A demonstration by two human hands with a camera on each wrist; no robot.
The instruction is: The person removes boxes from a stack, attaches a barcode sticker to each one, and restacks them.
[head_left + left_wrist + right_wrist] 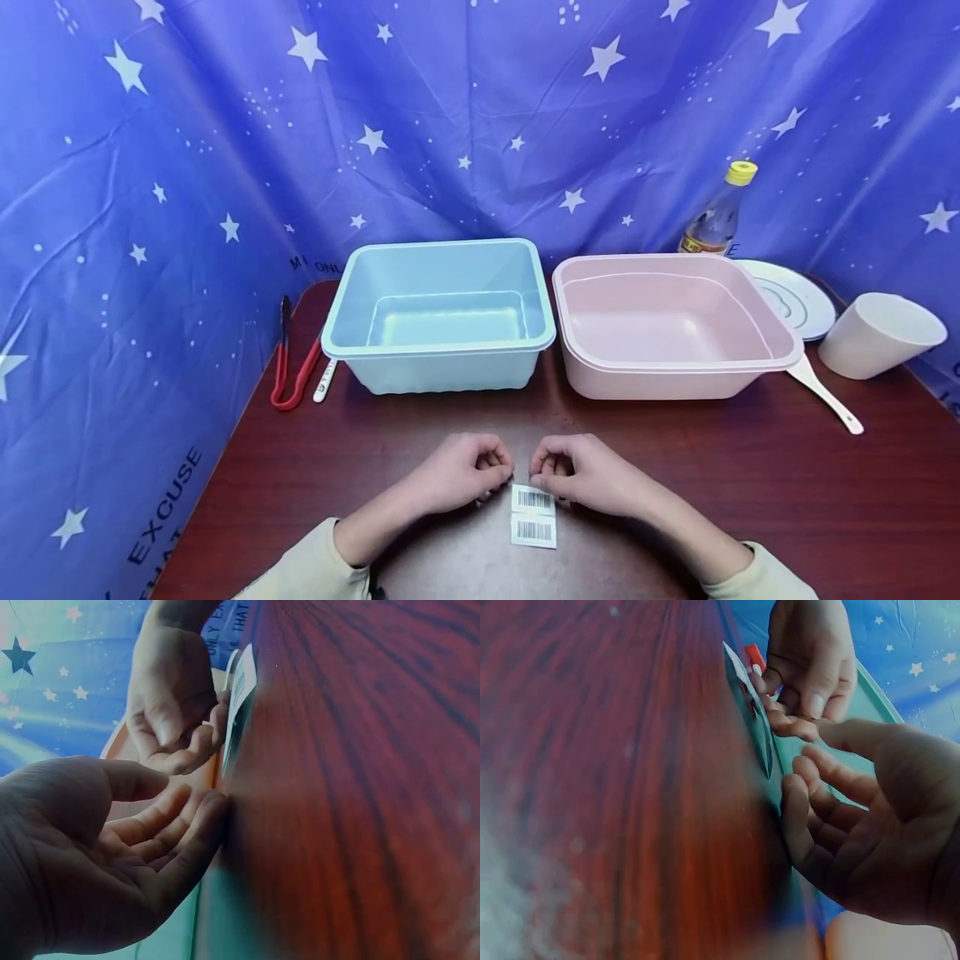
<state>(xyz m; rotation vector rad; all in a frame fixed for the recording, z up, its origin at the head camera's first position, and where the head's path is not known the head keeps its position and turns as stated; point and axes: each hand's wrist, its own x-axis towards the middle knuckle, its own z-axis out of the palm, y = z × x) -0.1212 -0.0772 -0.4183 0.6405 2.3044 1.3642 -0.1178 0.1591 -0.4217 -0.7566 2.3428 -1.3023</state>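
Note:
A small white sheet with two barcodes (534,530) lies on the table between the two hands. My left hand (463,473) rests on the table just left of the sheet, its fingers loosely curled. Opposite it, my right hand (588,475) rests by the sheet's upper right edge, fingers also loosely bent. In the left wrist view, the left hand (127,855) has a gap between thumb and fingers, with nothing in it. The right wrist view likewise shows the right hand (877,817) with nothing held; the sheet (748,701) appears edge-on beside the fingers.
A blue basin (438,367) and a pink basin (660,383) stand behind the hands. Red-handled tongs (288,392) and a white handle (324,383) lie left. On the right are a yellow-capped bottle (712,223), a plate (806,300), a white spoon (828,396) and a tilted white cup (873,342).

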